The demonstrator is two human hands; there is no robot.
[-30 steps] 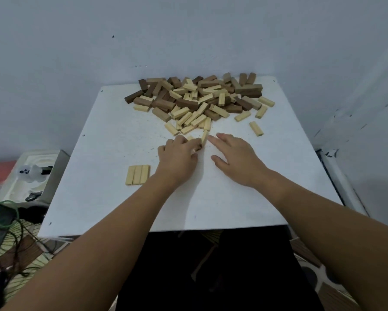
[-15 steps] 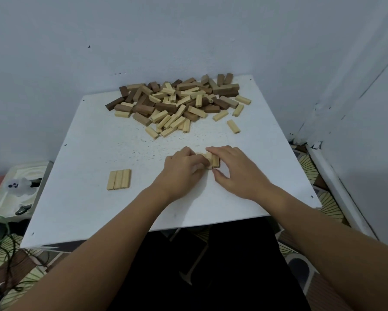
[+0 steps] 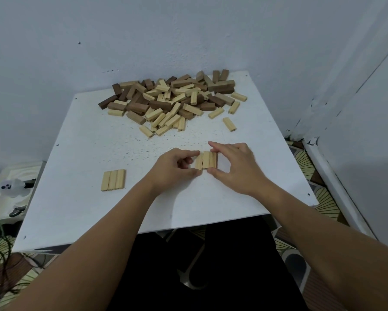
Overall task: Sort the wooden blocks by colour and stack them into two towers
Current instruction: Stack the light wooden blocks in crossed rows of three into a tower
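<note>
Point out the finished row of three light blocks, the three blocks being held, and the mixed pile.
finished row (image 3: 113,179), head view, middle block's top face
held blocks (image 3: 206,160), head view, middle block's top
mixed pile (image 3: 173,102), head view, centre

Back of counter: the loose heap of blocks (image 3: 173,102) lies on the counter (image 3: 81,212), near the wall.
Right of heap: a few single blocks (image 3: 229,124) lie apart from it.
Middle front: three blocks side by side (image 3: 206,160), between the left hand (image 3: 173,168) and right hand (image 3: 235,168), both touching them.
Left front: another row of three blocks (image 3: 113,179), well apart from the hands.
</note>
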